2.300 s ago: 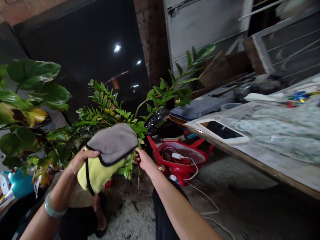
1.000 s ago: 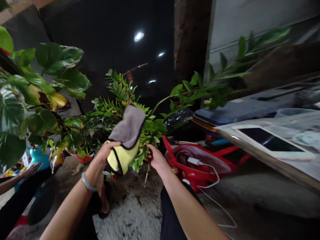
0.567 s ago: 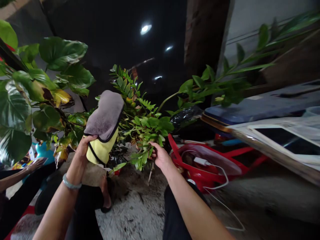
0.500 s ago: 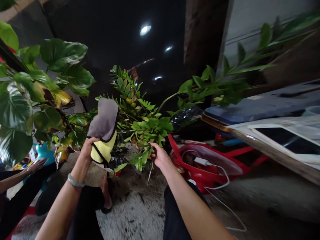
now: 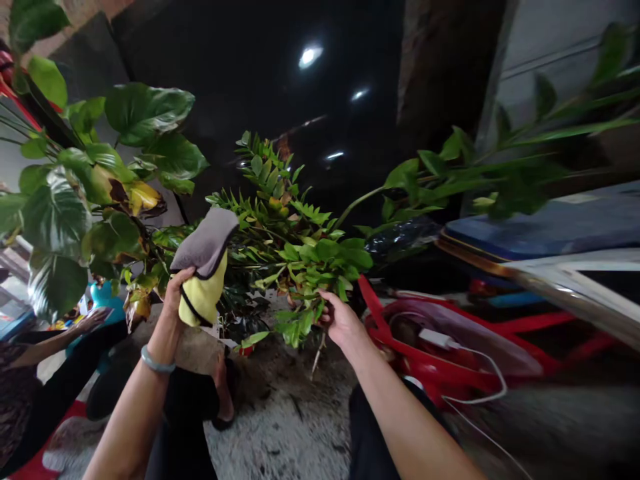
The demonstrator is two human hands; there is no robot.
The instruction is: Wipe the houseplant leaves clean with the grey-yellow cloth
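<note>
In my left hand (image 5: 176,300) is a folded cloth (image 5: 206,241), grey on one face and yellow on the other, with dark edging. It stands up from my closed fingers in front of the foliage. My right hand (image 5: 345,325) has its fingers closed on the low end of a leafy green plant stem (image 5: 325,257). A thin bare stalk end (image 5: 317,360) pokes out below that hand. The cloth and the leaves near my right hand are apart. My right fingertips are partly hidden among the leaves.
Large-leaved plants (image 5: 55,213) rise at the left, near another person's arm (image 5: 55,340). To the right sit a red basket-like container (image 5: 425,373) with a white plug and cable (image 5: 440,339), and a blue-topped board (image 5: 505,230). A dark glossy panel (image 5: 250,67) stands behind.
The view has turned left, so the surroundings appear further right. My left hand has drawn slightly left of the plant, and the cloth's top has folded lower. My right hand stays on the stem.
</note>
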